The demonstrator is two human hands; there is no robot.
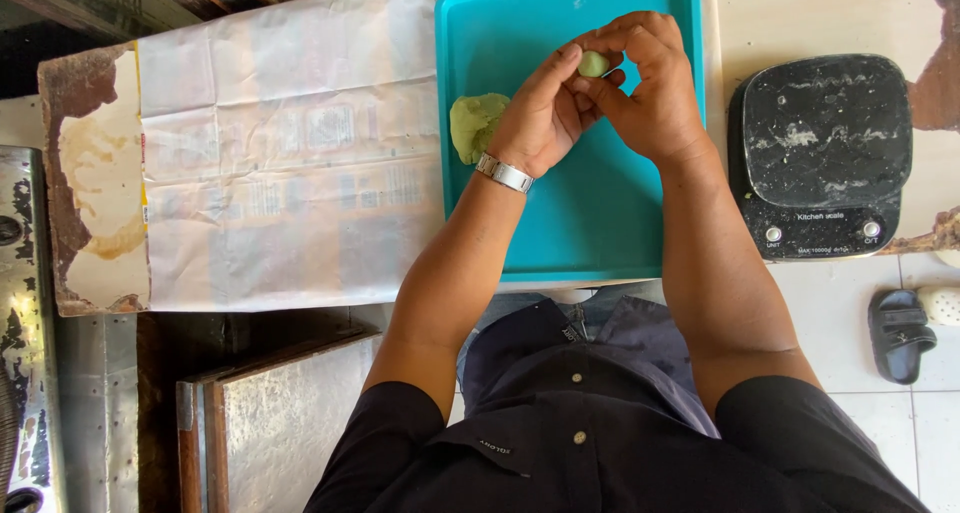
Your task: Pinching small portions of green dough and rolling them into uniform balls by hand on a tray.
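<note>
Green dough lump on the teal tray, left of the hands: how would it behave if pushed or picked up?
The dough lump looks soft: its uneven, torn surface suggests it would dent rather than hold shape. It sits flat and irregular on the tray, so it probably would not roll. It may stick slightly when lifted.

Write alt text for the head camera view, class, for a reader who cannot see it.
Both hands, the left hand and right hand, pinch a small ball of green dough above a turquoise tray. A larger lump of green dough lies on the tray by the left wrist, which wears a silver watch. A black kitchen scale sits to the right.
</note>
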